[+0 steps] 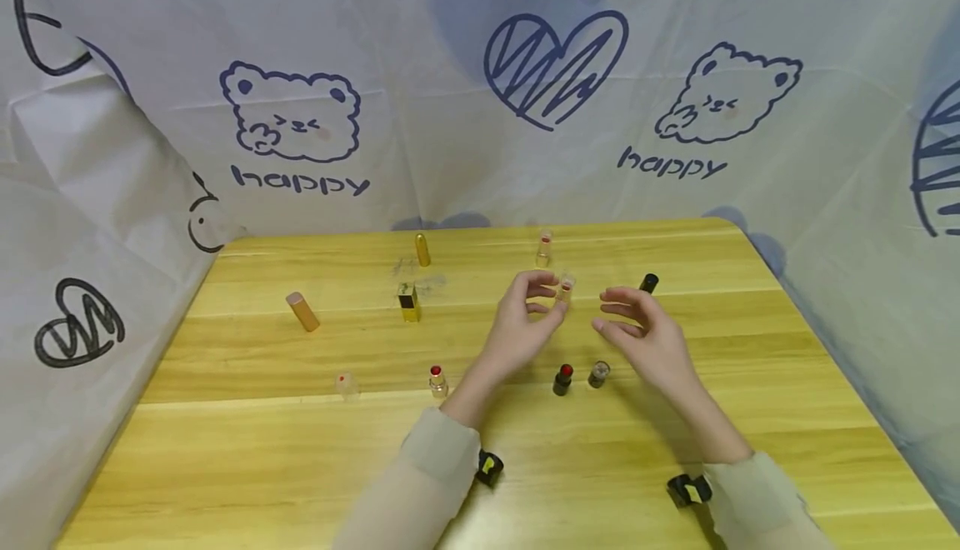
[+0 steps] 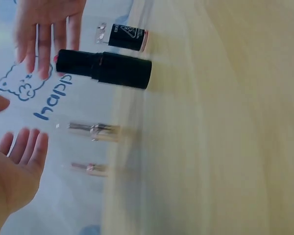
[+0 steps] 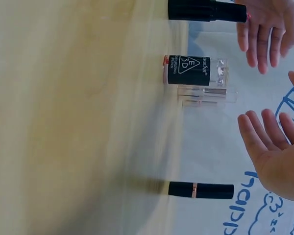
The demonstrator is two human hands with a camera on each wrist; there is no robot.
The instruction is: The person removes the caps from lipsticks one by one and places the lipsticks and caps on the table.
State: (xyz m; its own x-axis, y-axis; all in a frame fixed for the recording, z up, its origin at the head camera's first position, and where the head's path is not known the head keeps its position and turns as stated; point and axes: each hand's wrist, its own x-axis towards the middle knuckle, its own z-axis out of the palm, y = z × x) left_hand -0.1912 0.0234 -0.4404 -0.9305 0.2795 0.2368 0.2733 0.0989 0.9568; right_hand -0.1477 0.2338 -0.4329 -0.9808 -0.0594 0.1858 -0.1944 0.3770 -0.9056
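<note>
My left hand is raised over the table with fingers loosely bent and nothing in them. Behind its fingertips in the head view stands a lipstick with a clear cap. My right hand hovers to the right, fingers relaxed, facing the left one. Both wrist views show bare palms, the left hand and right hand apart from everything. Below and between the wrists, an uncapped black lipstick with a red tip stands upright beside a short black cap with a clear end.
A black tube stands behind the right hand, another clear-capped lipstick at the back. Leftward are a gold bullet-shaped tube, a black-and-gold square lipstick, an orange-tan tube, an uncapped red lipstick and a clear cap.
</note>
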